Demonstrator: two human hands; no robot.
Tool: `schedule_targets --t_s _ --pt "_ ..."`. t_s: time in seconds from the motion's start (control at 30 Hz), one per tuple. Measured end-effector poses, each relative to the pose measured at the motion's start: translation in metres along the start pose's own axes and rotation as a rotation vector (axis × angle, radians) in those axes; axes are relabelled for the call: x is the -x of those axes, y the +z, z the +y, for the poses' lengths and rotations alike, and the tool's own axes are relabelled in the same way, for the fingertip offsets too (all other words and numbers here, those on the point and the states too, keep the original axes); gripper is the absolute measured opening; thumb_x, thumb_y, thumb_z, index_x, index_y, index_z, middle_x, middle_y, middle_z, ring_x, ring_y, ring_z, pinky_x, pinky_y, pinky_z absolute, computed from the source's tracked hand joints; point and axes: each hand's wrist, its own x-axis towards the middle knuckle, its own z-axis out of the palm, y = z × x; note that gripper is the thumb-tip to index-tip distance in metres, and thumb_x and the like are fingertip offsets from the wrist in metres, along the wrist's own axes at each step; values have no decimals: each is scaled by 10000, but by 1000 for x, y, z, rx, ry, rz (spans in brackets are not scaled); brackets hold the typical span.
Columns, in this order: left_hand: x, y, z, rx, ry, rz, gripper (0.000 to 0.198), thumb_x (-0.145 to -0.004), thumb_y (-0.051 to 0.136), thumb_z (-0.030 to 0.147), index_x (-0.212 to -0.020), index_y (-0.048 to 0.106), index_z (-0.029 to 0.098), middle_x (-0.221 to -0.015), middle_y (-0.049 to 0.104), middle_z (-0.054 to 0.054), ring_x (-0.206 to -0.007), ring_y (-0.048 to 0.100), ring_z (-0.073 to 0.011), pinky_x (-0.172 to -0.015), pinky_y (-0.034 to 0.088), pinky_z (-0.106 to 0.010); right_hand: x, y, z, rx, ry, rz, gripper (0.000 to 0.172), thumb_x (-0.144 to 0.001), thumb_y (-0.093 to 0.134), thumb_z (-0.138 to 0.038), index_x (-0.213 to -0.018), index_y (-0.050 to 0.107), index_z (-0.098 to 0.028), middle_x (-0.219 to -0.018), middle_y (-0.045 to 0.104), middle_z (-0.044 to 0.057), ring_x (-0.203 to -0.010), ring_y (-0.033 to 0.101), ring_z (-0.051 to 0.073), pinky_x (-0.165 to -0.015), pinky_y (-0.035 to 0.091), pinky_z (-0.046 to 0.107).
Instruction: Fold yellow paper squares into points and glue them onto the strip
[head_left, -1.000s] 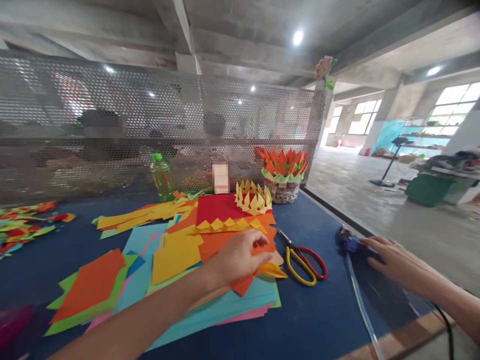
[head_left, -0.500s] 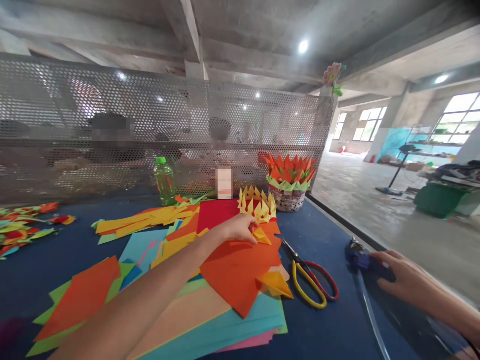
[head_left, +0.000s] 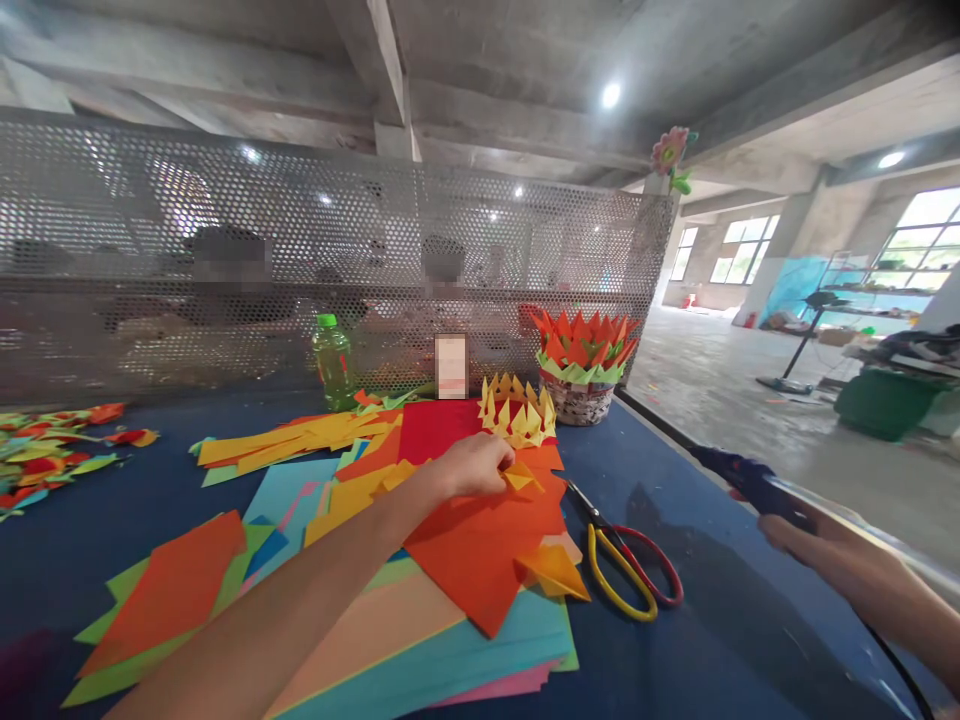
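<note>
Left hand (head_left: 480,465) curled over folded yellow paper strip (head_left: 521,481) on orange paper (head_left: 480,560); fingertips hidden, can't tell if pinched. From strip: glue gun (head_left: 750,477) 3 o'clock, right hand (head_left: 829,545) wrapped round it; scissors (head_left: 604,526) 4; yellow paper crown (head_left: 519,432) 12.

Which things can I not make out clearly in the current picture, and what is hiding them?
All in the head view:
Left hand: its curled fingers hide whether it grips the yellow folded strip, and it covers part of that strip.
Blue glue gun: the right hand hides its handle.
Purple thing: blurred, cut off by the left edge.
People: obscured by the perforated screen and pixelation.
</note>
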Motion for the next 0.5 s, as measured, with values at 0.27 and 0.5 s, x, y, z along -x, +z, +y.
schedule_targets --t_s 0.27,0.5 --pt "11 -13 3 33 65 -83 311 -970 650 385 -1182 642 158 -1186 662 -72 -1013 668 -220 -866 585 -410 20 24 -49 -350 13 -289 283 -847 604 -468 -910 700 -209 -653 535 24 -625 492 186 -596 365 343" --pt "18 -28 -3 152 211 -224 326 -969 652 388 -1194 638 153 -1197 659 -70 -1029 668 -232 -876 585 -420 35 46 -72 -433 34 -363 388 -805 696 -516 -1011 727 -188 -654 520 -4 -619 475 169 -587 382 309"
